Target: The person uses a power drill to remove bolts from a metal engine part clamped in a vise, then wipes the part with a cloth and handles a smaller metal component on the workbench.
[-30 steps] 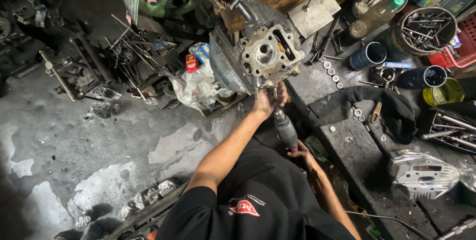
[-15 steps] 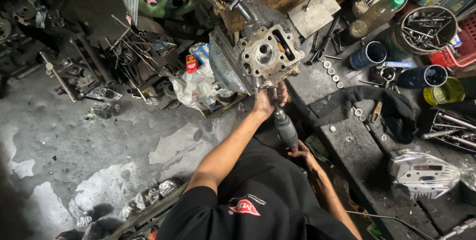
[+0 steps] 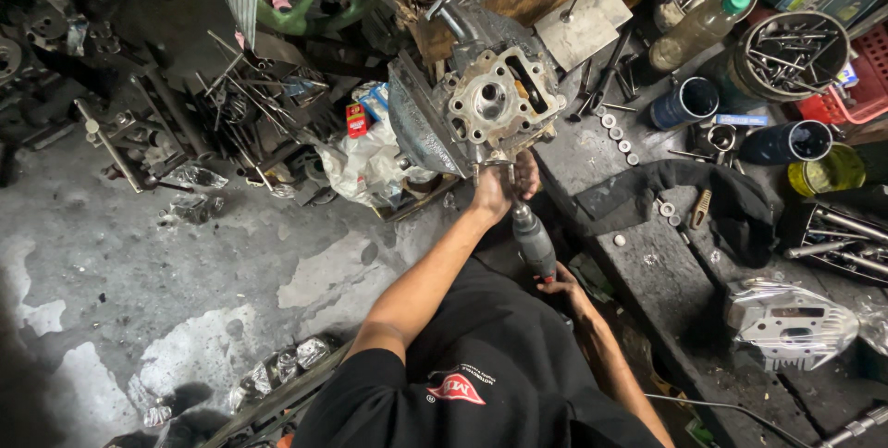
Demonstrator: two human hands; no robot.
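A grey metal cylinder head [image 3: 495,101] stands tilted against a wooden box at the bench's edge. My left hand [image 3: 499,187] is closed just below the head's lower edge, around the front end of a grey hand-held power tool [image 3: 534,240]. The tool's tip is hidden by my fingers where it meets the head. My right hand [image 3: 566,282] grips the tool's rear end, close to my body. My black shirt [image 3: 462,383] fills the bottom of the view.
The dark bench [image 3: 647,254] carries a black cloth [image 3: 731,203], washers, two blue cups [image 3: 686,101], a bowl of bolts [image 3: 788,55], a plastic bottle [image 3: 698,27] and a finned metal cover [image 3: 791,323]. Rods and scrap parts [image 3: 213,115] lie on the stained concrete floor [image 3: 166,272].
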